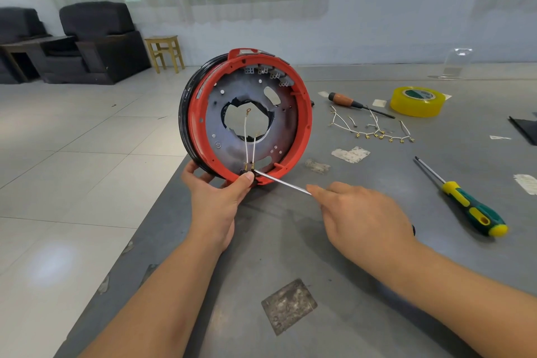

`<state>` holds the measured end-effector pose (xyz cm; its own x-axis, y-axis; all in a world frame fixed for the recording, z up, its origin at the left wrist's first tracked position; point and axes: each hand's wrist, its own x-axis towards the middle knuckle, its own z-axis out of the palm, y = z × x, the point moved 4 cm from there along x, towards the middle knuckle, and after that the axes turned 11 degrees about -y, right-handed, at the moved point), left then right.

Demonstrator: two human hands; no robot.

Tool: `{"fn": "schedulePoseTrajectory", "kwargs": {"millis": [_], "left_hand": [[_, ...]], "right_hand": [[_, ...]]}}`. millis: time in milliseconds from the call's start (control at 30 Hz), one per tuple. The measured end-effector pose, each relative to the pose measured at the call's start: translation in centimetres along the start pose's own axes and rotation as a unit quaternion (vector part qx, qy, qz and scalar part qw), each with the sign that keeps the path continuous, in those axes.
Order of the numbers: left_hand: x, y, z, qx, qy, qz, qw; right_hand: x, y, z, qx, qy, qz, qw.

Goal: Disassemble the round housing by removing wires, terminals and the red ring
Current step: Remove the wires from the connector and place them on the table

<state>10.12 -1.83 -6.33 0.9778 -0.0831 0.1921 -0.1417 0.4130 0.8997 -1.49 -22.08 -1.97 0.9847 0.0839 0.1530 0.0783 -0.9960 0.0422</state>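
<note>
I see the round housing (247, 116) standing on edge at the grey table's (363, 241) near-left corner, red ring (305, 113) still fitted, two white wires (250, 142) rising from terminals (248, 166) at its bottom. My left hand (216, 195) grips the lower rim. My right hand (363, 221) holds a screwdriver (283, 183), tip at the terminals. Loose removed wires (374, 128) lie well apart on the right.

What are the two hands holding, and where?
Left hand grips the round housing at its bottom rim. Right hand holds a screwdriver by its handle end.
</note>
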Motion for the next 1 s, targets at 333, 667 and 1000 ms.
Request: {"fn": "schedulePoseTrajectory", "kwargs": {"millis": [333, 667, 1000], "left_hand": [[0.0, 0.1, 0.0, -0.022, 0.014, 0.003, 1.000], [-0.1, 0.2, 0.1, -0.001, 0.010, 0.004, 1.000], [-0.1, 0.1, 0.1, 0.001, 0.007, -0.002, 1.000]], "right_hand": [[0.6, 2.0, 0.7, 0.071, -0.037, 0.021, 0.997], [0.8, 1.5, 0.9, 0.030, -0.033, 0.009, 0.999], [0.4, 0.9, 1.1, 0.037, -0.033, -0.010, 0.999]]}}
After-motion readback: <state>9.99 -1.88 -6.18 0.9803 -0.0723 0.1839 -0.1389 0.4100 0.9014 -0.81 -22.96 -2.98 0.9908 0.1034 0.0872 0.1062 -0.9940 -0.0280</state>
